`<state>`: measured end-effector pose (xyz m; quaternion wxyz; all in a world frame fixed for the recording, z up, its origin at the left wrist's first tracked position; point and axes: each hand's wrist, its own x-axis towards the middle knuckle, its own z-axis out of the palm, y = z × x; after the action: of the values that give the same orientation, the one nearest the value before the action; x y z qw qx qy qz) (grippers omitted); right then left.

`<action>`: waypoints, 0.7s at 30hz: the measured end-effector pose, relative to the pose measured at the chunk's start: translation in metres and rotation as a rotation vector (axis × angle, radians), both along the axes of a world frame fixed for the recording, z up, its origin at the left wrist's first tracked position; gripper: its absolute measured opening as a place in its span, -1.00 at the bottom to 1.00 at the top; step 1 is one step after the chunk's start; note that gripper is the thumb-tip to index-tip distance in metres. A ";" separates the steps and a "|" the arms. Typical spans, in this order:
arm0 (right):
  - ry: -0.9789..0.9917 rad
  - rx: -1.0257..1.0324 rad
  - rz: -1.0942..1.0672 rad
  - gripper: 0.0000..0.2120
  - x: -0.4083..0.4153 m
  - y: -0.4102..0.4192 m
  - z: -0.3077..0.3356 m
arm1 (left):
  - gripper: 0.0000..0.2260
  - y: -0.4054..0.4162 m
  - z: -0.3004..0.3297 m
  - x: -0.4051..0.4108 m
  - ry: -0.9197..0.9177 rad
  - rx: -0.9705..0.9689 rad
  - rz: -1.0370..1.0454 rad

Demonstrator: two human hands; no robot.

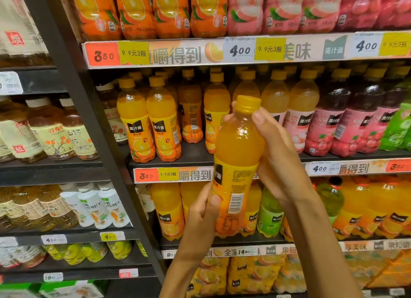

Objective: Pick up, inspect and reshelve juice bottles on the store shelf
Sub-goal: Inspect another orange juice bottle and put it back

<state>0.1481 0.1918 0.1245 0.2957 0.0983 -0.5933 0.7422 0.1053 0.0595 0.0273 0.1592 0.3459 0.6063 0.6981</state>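
I hold an orange juice bottle (236, 155) with a yellow cap out in front of the middle shelf (191, 153), tilted slightly, its barcode side turned toward me. My left hand (202, 217) grips the bottle's lower part from the left. My right hand (275, 150) wraps the neck and shoulder from the right, thumb just under the cap. Behind the bottle, the middle shelf carries two matching orange juice bottles (151, 121) at its front left and more deeper in. A bare gap of shelf lies to their right.
Pink lychee bottles (320, 128) and dark grape bottles fill the middle shelf's right side. Larger orange and peach bottles stand above, big orange and green bottles (270, 215) below. A dark upright post (93, 128) separates a tea section (53, 130) on the left.
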 end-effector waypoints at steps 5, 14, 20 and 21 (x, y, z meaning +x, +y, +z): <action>0.018 -0.125 0.160 -0.50 -0.007 0.003 -0.006 | -0.32 -0.008 -0.002 -0.003 -0.233 0.014 -0.061; -0.069 -0.037 -0.075 -0.74 -0.013 -0.001 -0.011 | -0.49 0.002 0.004 0.000 -0.184 -0.114 0.056; -0.146 -0.181 0.021 -0.53 -0.018 0.001 -0.009 | -0.38 0.003 0.003 0.004 -0.365 -0.034 0.043; -0.137 -0.213 0.051 -0.53 -0.020 0.002 -0.008 | -0.33 0.001 0.003 0.002 -0.415 -0.026 -0.014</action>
<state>0.1286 0.1940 0.1160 0.2441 0.0305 -0.5271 0.8134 0.1076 0.0609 0.0302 0.2899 0.1968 0.5671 0.7454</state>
